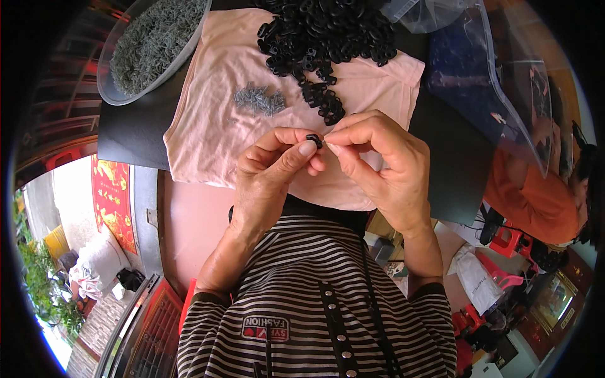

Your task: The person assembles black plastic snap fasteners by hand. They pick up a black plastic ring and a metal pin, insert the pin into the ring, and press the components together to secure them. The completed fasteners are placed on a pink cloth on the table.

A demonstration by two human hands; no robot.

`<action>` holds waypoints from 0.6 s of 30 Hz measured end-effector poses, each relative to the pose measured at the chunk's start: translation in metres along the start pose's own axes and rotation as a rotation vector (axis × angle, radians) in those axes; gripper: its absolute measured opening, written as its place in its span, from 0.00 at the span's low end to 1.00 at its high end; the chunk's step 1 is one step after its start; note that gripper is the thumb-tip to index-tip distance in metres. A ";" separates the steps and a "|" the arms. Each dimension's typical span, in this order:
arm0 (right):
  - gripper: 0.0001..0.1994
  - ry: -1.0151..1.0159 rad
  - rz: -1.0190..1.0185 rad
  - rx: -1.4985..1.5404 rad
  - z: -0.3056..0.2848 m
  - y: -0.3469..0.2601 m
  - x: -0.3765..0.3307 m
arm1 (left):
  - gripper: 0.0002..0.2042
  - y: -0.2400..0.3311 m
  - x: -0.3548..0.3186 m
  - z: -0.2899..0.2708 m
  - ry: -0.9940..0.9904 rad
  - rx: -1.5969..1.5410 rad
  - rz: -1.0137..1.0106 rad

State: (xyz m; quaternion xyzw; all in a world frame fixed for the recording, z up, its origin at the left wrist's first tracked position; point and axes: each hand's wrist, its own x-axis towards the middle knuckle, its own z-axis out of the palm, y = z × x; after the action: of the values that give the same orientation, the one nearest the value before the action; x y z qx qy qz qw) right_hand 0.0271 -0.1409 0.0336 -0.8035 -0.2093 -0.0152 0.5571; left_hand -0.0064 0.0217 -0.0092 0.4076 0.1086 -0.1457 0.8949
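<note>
My left hand (274,157) pinches a small black plastic piece (314,141) between thumb and fingertips, above the near part of a pink cloth (214,126). Thumb and forefinger of my right hand (384,164) are pressed together right beside that piece. Whatever they grip, if anything, is too small to make out. Just beyond my hands, a trail of like black pieces (331,107) runs up to a large heap of black pieces (328,31). On the cloth to the left lies a little pile of small grey metal-looking pins or screws (259,99).
A clear tub (110,94) full of the grey bits stands at the far left of the dark table (132,135). Clear plastic containers (498,82) sit at the far right. Past the table's right edge is another person in an orange sleeve (535,195).
</note>
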 end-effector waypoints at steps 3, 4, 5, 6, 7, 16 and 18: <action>0.07 -0.004 0.019 0.010 0.002 0.000 0.000 | 0.07 0.000 0.000 0.000 0.016 -0.009 -0.011; 0.07 -0.005 0.020 0.010 0.002 0.000 0.000 | 0.07 0.000 0.000 0.000 0.021 0.009 -0.001; 0.07 -0.011 0.015 0.005 0.002 -0.001 0.000 | 0.07 -0.001 0.000 0.001 0.026 0.026 0.009; 0.07 -0.017 0.011 0.000 0.002 -0.002 0.000 | 0.07 -0.001 0.000 0.001 0.031 0.043 0.018; 0.07 -0.023 0.006 -0.006 0.002 -0.003 0.000 | 0.07 -0.002 0.001 0.002 0.034 0.079 0.043; 0.07 0.047 0.238 0.292 0.006 0.003 -0.006 | 0.08 0.000 0.003 0.002 0.010 0.052 0.045; 0.08 0.051 0.249 0.326 0.005 0.004 -0.008 | 0.08 0.001 0.004 0.003 -0.005 -0.018 0.023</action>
State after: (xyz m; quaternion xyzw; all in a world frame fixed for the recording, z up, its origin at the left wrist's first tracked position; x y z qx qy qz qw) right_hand 0.0205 -0.1403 0.0260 -0.7218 -0.0940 0.0676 0.6823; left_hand -0.0016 0.0194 -0.0077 0.4003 0.1028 -0.1354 0.9005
